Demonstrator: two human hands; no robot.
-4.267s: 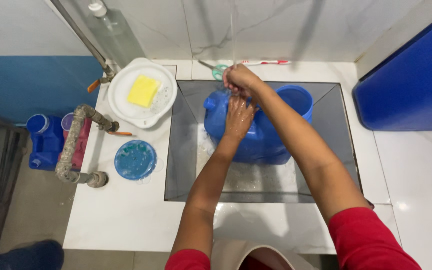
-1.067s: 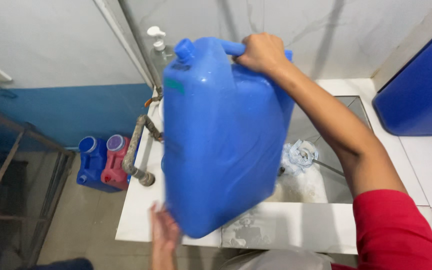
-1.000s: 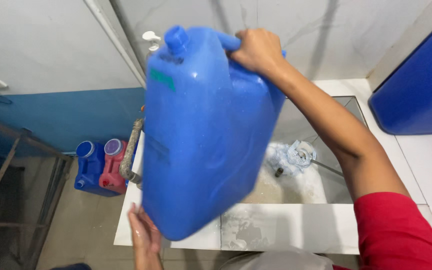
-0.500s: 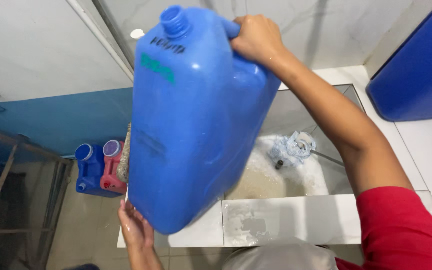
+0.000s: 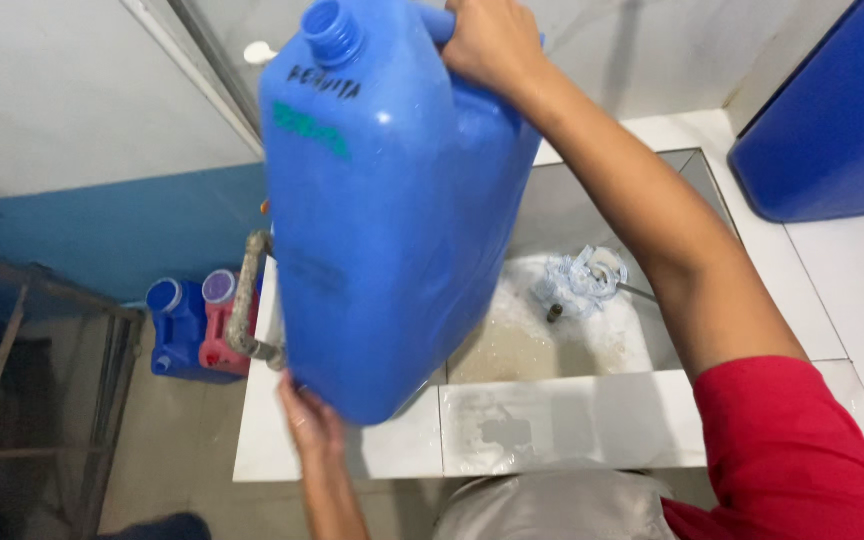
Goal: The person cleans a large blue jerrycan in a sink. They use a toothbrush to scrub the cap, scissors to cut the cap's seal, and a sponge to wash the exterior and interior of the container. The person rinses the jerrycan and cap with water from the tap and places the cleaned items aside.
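Currently, I log: blue jerrycan [image 5: 392, 220], frame centre; right hand [image 5: 492, 40] clenching its top handle, left hand [image 5: 307, 420] cupping its base.

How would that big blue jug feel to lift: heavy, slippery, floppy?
The blue jug looks like rigid moulded plastic, so probably stiff. The right hand grips its handle while the left hand props its base, hinting at bulk or weight. The foamy sink suggests it may be slippery.
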